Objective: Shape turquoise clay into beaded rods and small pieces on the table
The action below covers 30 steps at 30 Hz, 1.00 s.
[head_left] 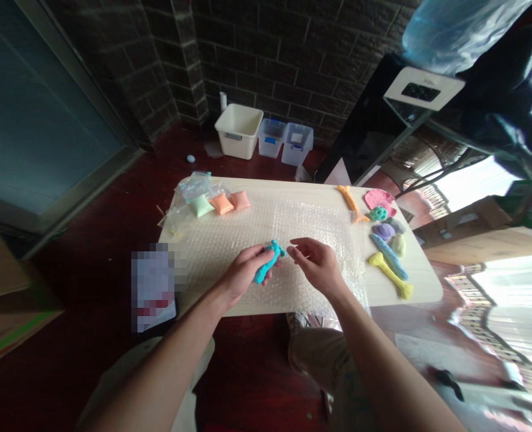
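My left hand [248,270] is closed around a turquoise piece of modelling clay [262,273], long and thick with small knobs at its upper end. The thumb presses on its side. Just to the right, my right hand [316,264] hovers with fingers loosely curled and the thumb and index fingertips slightly apart. No object shows between them, and the hand does not touch the clay. Both hands are above bubble wrap [310,222] spread over a pale wooden table [423,288].
At the table's right lie a yellow clay bone shape [391,276], a blue clay roll [389,257], an orange clay piece [350,201], a pink clay piece [379,198] and other lumps. Clay packets [222,204] sit at the back left. Bins [239,132] stand on the floor behind.
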Available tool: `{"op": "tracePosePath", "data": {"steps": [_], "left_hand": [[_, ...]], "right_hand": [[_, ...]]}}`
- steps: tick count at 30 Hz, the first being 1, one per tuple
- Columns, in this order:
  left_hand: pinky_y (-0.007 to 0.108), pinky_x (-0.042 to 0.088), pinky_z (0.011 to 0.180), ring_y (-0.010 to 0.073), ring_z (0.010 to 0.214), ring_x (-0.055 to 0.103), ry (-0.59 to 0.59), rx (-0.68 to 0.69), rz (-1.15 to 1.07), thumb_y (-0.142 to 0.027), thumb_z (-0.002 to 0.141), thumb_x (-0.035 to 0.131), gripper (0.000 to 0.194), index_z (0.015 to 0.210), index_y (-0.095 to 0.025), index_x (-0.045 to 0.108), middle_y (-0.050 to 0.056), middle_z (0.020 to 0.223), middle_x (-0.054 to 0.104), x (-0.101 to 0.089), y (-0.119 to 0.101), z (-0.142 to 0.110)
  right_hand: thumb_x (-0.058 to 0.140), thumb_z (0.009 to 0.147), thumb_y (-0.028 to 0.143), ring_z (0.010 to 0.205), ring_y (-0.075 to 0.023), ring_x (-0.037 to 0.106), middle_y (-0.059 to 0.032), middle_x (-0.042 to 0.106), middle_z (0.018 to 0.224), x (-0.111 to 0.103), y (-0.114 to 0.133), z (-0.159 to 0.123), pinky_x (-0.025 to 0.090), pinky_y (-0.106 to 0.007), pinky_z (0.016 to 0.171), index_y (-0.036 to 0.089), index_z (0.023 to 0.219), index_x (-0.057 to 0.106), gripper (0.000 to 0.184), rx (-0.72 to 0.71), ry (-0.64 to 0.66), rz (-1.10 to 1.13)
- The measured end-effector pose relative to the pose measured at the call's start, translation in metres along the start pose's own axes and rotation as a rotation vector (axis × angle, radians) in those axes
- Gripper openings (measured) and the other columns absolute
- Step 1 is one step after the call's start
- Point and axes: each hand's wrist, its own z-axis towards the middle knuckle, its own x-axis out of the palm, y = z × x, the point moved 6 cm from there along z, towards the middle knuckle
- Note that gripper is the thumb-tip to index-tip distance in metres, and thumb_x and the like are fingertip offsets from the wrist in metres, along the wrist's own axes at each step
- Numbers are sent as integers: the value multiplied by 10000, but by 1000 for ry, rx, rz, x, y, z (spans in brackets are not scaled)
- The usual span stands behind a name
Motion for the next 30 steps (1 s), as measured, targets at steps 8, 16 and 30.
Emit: {"op": "tracePosePath", "data": {"steps": [8, 16, 30], "left_hand": [[328, 507, 840, 206, 935, 671, 58, 277, 302, -362, 869, 811, 308, 1141, -223, 773, 64, 1052, 761, 4, -13, 0], [369, 548, 907, 248, 1009, 720, 31, 325, 341, -317, 780, 891, 400, 1147, -221, 763, 88, 1118, 775, 5, -13, -2], [365, 560, 851, 258, 940, 748, -60, 409, 432, -347, 821, 848, 291, 1071, -206, 803, 100, 1049, 814, 1, -21, -10]], "right_hand": [[763, 944, 398, 790, -170, 683, -91, 751, 1062, 0, 26, -16, 556, -318, 676, 241, 1177, 805, 284, -183, 161, 204], [821, 900, 368, 835, -205, 724, -89, 743, 1000, 0, 24, -18, 610, -360, 715, 255, 1125, 828, 251, -225, 167, 232], [838, 874, 393, 843, -205, 732, -85, 809, 963, 9, 15, -19, 610, -383, 789, 207, 1079, 822, 278, -40, 243, 451]]}}
